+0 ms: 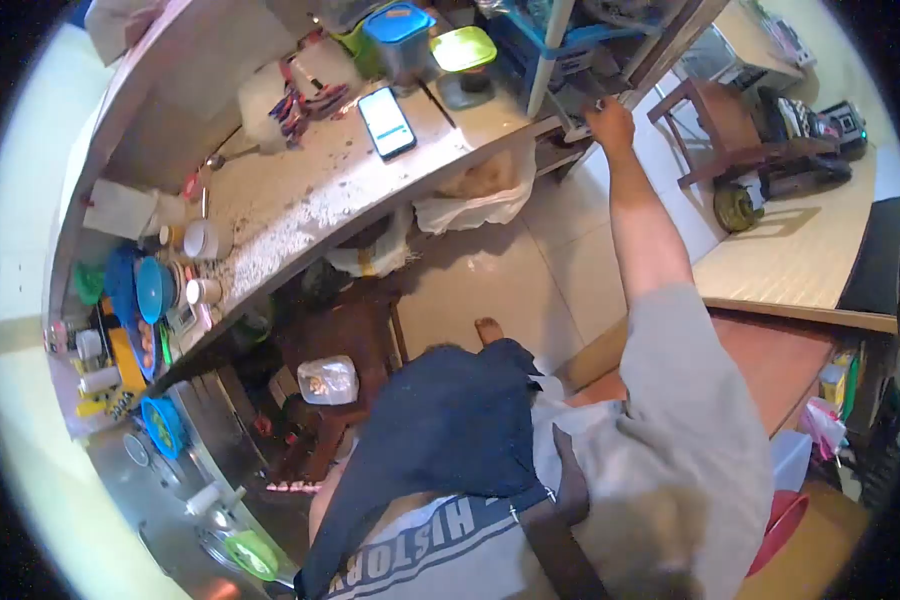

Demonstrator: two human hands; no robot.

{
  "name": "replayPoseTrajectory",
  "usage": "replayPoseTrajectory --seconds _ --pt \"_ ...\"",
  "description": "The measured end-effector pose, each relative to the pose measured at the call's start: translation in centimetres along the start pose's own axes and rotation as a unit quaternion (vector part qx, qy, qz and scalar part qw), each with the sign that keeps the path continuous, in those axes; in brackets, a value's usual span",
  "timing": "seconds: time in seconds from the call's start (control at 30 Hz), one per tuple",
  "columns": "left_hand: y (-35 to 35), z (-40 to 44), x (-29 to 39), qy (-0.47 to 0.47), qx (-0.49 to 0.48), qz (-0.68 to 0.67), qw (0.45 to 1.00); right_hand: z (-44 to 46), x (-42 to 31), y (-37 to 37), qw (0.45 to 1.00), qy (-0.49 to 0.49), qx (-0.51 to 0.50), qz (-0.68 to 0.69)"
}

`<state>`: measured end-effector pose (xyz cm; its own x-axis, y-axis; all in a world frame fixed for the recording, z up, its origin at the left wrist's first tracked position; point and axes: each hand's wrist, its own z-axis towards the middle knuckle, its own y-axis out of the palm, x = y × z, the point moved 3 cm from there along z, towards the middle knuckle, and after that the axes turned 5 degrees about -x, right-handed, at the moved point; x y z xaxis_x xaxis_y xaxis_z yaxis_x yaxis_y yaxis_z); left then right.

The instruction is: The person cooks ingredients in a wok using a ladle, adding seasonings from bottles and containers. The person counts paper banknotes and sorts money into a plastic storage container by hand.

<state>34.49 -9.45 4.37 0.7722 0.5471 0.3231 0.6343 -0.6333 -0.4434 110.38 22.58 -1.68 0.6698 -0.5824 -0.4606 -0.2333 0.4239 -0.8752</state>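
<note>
My right arm reaches far out to the upper right. At its end, my right hand (610, 122) is at the lower part of a rack with blue shelves (580, 45), its fingers curled. A greyish piece (573, 118) lies by the fingertips; what they hold is too small to make out. Left of the rack stand a container with a lime-green lid (464, 50) and a tub with a blue lid (398, 25). A phone with a lit screen (386, 124) lies on the counter. My left hand is out of sight; only a bit of that arm shows beside the dark cloth (440, 420).
White powder (300, 225) is scattered along the counter's edge. Jars (205, 240) and blue bowls (155, 288) crowd its left end. Plastic bags (480, 190) hang under the counter. A clear bag (328, 380) sits on a dark chair. A wooden stool (720, 120) stands at the right.
</note>
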Motion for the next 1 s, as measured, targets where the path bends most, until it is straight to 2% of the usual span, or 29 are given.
replayPoseTrajectory --seconds 0.07,0.17,0.3,0.43,0.5,0.57,0.6,0.67,0.73,0.77,0.83,0.87,0.9,0.93,0.97,1.0 --pt "-1.2 2.4 2.8 0.02 -0.025 0.036 0.999 1.0 -1.1 0.4 0.984 0.012 -0.109 -0.141" --pt "-2.3 6.3 7.3 0.065 -0.062 0.075 0.993 3.0 -0.7 2.2 0.979 0.04 -0.14 -0.143" --pt "-3.5 10.9 14.4 0.128 -0.081 0.104 0.983 4.6 0.3 2.9 0.978 0.088 -0.085 -0.167" --pt "-4.6 13.9 22.5 0.197 -0.069 0.087 0.974 4.7 2.6 1.3 0.99 0.058 -0.101 -0.077" --pt "-4.6 15.4 27.5 0.239 -0.071 0.057 0.967 3.9 4.8 -0.1 0.974 0.022 -0.078 0.212" --pt "-3.4 16.2 33.6 0.3 -0.08 0.015 0.95 0.1 2.6 -5.2 0.905 0.156 -0.133 0.373" --pt "-2.5 17.0 36.7 0.31 -0.135 0.03 0.941 -1.1 2.9 -5.1 0.893 0.138 -0.166 0.394" --pt "1.1 17.0 44.0 0.368 -0.192 -0.071 0.907 -4.1 2.2 -5.2 0.867 0.104 -0.248 0.42" --pt "5.5 17.4 50.1 0.339 -0.282 -0.16 0.883 -7.8 -1.7 -5.1 0.835 0.081 -0.33 0.433" --pt "7.9 18.1 52.6 0.331 -0.312 -0.165 0.875 -9.2 -3.3 -4.9 0.817 0.075 -0.366 0.439" --pt "10.7 18.6 55.9 0.32 -0.344 -0.168 0.867 -10.0 -5.3 -4.9 0.797 -0.001 -0.439 0.415" --pt "11.6 18.5 57.0 0.323 -0.339 -0.135 0.873 -9.4 -4.6 -3.8 0.821 -0.08 -0.391 0.408" --pt "12.2 18.5 57.7 0.325 -0.334 -0.104 0.878 -7.6 -4.1 -4.1 0.82 -0.079 -0.394 0.407" --pt "12.3 19.0 57.8 0.355 -0.274 -0.041 0.893 -4.5 -3.3 -5.0 0.885 -0.049 -0.317 0.338" --pt "12.5 19.5 57.7 0.351 -0.274 -0.044 0.894 -1.6 -2.3 -5.3 0.935 -0.017 -0.237 0.264" --pt "12.5 20.1 57.5 0.334 -0.273 -0.081 0.899 1.2 -1.4 -3.6 0.948 -0.075 -0.256 0.173"
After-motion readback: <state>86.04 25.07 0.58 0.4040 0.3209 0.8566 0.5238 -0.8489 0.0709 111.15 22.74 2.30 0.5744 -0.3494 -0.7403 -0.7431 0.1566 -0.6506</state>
